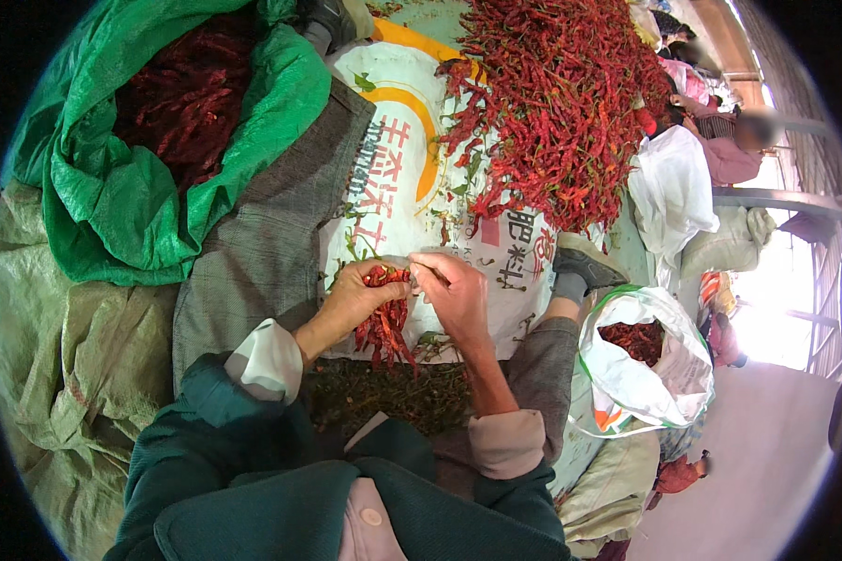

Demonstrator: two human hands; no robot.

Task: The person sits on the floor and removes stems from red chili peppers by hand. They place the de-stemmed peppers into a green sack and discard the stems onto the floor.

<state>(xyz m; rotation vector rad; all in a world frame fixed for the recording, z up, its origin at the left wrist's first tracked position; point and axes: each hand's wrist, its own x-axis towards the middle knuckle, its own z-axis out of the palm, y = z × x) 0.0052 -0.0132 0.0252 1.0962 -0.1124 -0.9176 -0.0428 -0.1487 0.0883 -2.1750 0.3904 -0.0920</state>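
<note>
Red chili peppers (384,323) hang in a loose bunch from my left hand (358,292), between my knees and above the edge of a white printed sack (491,332). In the head view, the only one, more red chilies lie in a big heap (557,112) on the far side of the sack, toward my right. A green woven sack (290,84) with darker chilies stands by my left leg, and a white woven bag (594,379), partly filled, is to the right.

As I judge it, a slack grip could let single pods slide out, since they hang tips down at uneven lengths; they would drop onto the dark litter of stems (393,393) below. Too hard a squeeze could crack pods, if they are as brittle as their wrinkles suggest.

My left thumb and fingers are closed around the bunch's upper end. My right hand (451,292) meets it there, thumb and forefinger close together; whether they pinch a stem I cannot tell, because the tips are too small to read.
</note>
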